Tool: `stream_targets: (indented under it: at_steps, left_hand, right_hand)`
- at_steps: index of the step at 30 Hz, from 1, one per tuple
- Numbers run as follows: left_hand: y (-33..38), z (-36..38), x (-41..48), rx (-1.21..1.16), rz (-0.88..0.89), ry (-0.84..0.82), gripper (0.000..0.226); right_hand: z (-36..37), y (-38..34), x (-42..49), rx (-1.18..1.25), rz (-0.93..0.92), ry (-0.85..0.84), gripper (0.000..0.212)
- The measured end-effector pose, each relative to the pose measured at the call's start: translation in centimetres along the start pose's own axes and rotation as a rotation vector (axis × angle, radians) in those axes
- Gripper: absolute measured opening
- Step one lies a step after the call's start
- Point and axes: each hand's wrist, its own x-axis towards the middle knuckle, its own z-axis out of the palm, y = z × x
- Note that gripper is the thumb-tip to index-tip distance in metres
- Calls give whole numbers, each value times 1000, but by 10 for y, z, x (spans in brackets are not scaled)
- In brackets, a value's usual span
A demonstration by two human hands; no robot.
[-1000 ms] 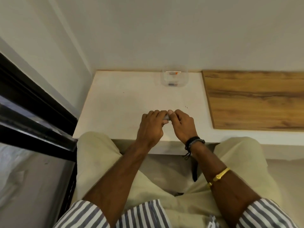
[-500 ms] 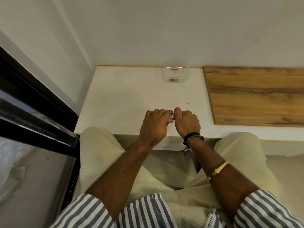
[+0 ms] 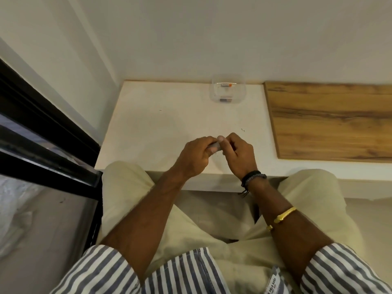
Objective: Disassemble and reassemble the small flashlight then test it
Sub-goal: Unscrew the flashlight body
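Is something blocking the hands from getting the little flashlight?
No, nothing visible. The left hand and the right hand both grip the small flashlight between them, over the white table. The clear box sits at the table's far edge, out of the way.

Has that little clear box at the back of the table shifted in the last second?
No. The box sits just left of the wood panel, at its back corner and against the wall, as before; only the view shifted.
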Motion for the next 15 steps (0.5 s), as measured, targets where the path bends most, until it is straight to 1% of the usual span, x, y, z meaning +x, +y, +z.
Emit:
stream_targets:
  at_steps: [2, 3, 5, 6, 7, 8, 10, 11, 13, 15]
  left_hand:
    - [-7, 0, 0, 79, -10, 23, 25]
    - [-9, 1, 0, 106, -18, 20, 26]
    - [-11, 1, -2, 154, -34, 27, 27]
    - [-11, 1, -2, 170, -34, 39, 27]
    - [-10, 2, -3, 181, -29, 52, 28]
    - [-9, 3, -3, 187, -23, 58, 29]
    - [-6, 4, -4, 185, -12, 43, 31]
    - [-4, 5, -5, 178, -13, 29, 34]
    - [-2, 4, -6, 151, -25, 18, 37]
    - [-1, 3, -6, 126, -35, 35, 35]
  right_hand:
    - [-4, 1, 1, 148, 42, -90, 20]
    - [-8, 3, 4, 202, 38, -135, 13]
    - [-14, 5, 8, 278, 54, -202, 28]
    - [-16, 5, 9, 280, 99, -198, 31]
    - [-17, 3, 8, 256, 152, -182, 32]
    - [-17, 1, 7, 205, 186, -168, 37]
    - [-14, 3, 4, 81, 203, -181, 52]
    - [-13, 4, 3, 43, 191, -186, 53]
    - [-13, 6, 3, 25, 130, -184, 41]
    - [-17, 7, 6, 80, 51, -195, 15]
